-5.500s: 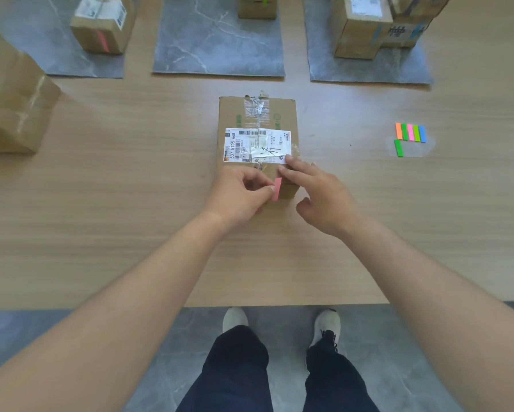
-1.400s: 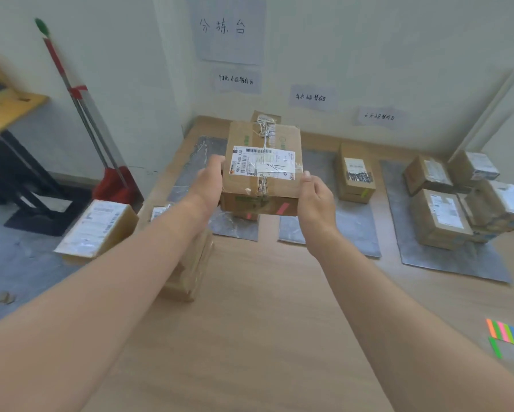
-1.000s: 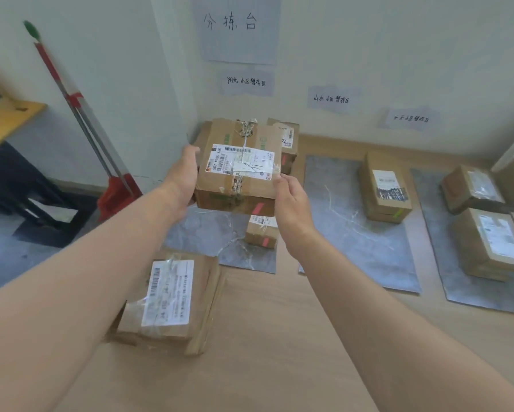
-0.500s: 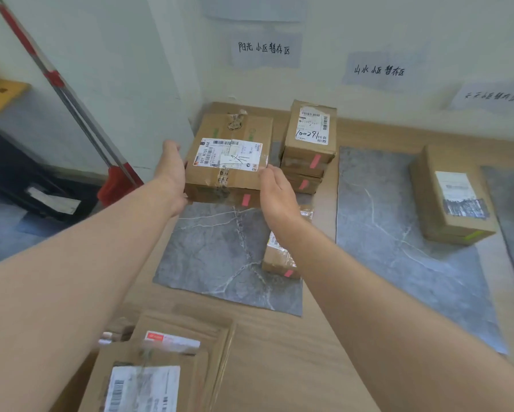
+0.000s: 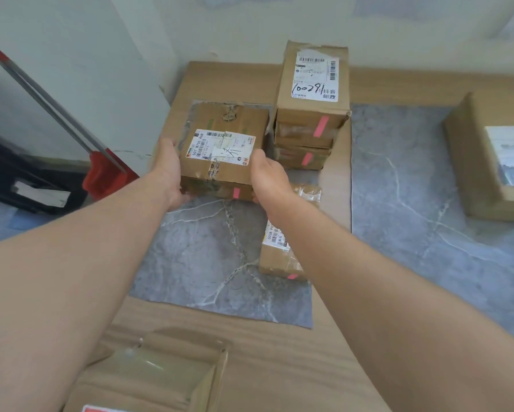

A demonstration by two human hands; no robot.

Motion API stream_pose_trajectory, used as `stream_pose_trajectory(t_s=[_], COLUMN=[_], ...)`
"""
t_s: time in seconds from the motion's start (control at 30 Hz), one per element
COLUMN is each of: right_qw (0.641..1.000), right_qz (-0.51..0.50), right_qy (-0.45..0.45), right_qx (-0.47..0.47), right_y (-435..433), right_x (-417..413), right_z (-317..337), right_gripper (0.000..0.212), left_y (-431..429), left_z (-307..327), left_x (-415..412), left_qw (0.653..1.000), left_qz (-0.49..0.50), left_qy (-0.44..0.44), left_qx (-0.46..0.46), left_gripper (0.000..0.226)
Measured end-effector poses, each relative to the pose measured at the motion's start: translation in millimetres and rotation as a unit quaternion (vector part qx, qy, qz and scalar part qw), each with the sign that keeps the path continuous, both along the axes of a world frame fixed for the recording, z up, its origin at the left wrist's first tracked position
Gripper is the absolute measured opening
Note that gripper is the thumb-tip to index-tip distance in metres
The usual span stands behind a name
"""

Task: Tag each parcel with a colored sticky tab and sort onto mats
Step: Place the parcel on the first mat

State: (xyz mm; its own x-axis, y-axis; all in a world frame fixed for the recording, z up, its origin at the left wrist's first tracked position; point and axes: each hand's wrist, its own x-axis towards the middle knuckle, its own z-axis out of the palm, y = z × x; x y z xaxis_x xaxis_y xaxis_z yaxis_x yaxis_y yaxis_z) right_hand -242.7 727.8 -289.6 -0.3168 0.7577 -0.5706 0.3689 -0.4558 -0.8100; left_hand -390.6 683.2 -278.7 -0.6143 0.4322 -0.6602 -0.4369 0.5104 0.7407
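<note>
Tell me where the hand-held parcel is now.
In the head view, centre-left: the parcel is held between the left hand and right hand at the far end of the left grey mat, just left of the parcel stack.

Parcel sorting station in a plain indoor room. A wooden table (image 5: 333, 367) fills the lower and right parts of the frame, set against a white wall (image 5: 220, 28). Grey marble-patterned mats (image 5: 208, 257) lie side by side on it, centre and right. Cardboard parcels (image 5: 304, 114) with barcoded shipping labels (image 5: 314, 75) stand and stack on the mats, several carrying pink sticky tabs (image 5: 322, 126). Paper sheets (image 5: 428, 3) hang on the wall along the top edge. A long-handled red cleaning tool (image 5: 104, 176) leans at left
</note>
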Motion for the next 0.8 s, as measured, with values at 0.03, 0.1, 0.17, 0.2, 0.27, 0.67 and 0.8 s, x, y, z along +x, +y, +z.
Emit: stream_pose_trajectory(t_s=[0.03,0.1,0.17,0.2,0.27,0.67,0.8], right_qw=[1.0,1.0,0.999,0.999,0.998,0.996,0.993], right_qz=[-0.004,-0.011,-0.028,-0.033,-0.038,-0.06,-0.075], right_qy=[0.006,0.016,0.028,0.034,0.037,0.054,0.079], right_qx=[-0.001,-0.007,-0.005,0.002,0.022,0.039,0.041], right_y=[3,6,8,7,4,-68,-116], right_x=[0,3,6,8,12,55,67], right_z=[-1,-1,-2,-2,2,81,129], right_gripper=[0.051,0.049,0.047,0.045,0.036,0.037,0.044], left_y=[2,8,13,14,13,-58,-103], left_z=[-2,-6,-10,-10,-5,73,118], left_x=[2,5,7,9,12,33,77], left_qw=[1.0,0.999,0.997,0.997,0.996,0.991,0.972], left_qz=[0.01,0.031,0.049,0.054,0.061,-0.086,-0.187], left_qy=[-0.005,-0.007,-0.01,-0.013,-0.019,0.103,0.142], left_qx=[0.007,0.03,0.05,0.059,0.07,0.019,0.024], left_gripper=[0.051,0.048,0.045,0.043,0.039,0.057,0.071])
